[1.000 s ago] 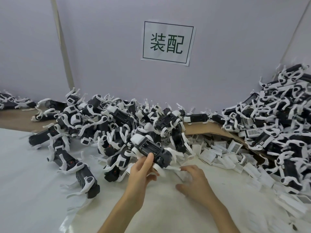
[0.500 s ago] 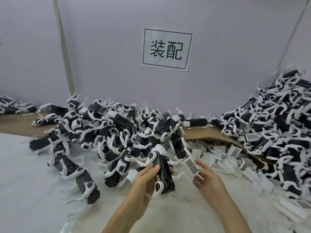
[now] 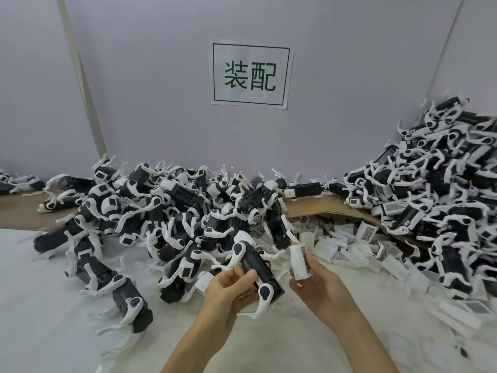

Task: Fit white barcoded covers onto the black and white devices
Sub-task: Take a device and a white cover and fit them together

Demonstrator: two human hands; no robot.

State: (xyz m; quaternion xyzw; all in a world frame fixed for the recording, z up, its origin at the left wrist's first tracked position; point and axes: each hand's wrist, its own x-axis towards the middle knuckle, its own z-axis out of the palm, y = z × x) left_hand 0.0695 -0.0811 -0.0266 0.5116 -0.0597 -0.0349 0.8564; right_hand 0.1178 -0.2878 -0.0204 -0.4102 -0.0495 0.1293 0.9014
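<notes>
The left hand [image 3: 228, 292] curls its fingers round one device [image 3: 259, 261], a black oblong body with curved white arms on round hubs. It is held near 6 o'clock, above the white tabletop [image 3: 40, 305]. At its 3 o'clock, just apart, the right hand [image 3: 320, 289] pinches one white cover [image 3: 298, 261], a small curved plate with a barcode strip. The device heaps at 10 o'clock [image 3: 174, 211] and 2 o'clock [image 3: 443, 197], and the loose covers [image 3: 344, 243] between them, are too many to count.
</notes>
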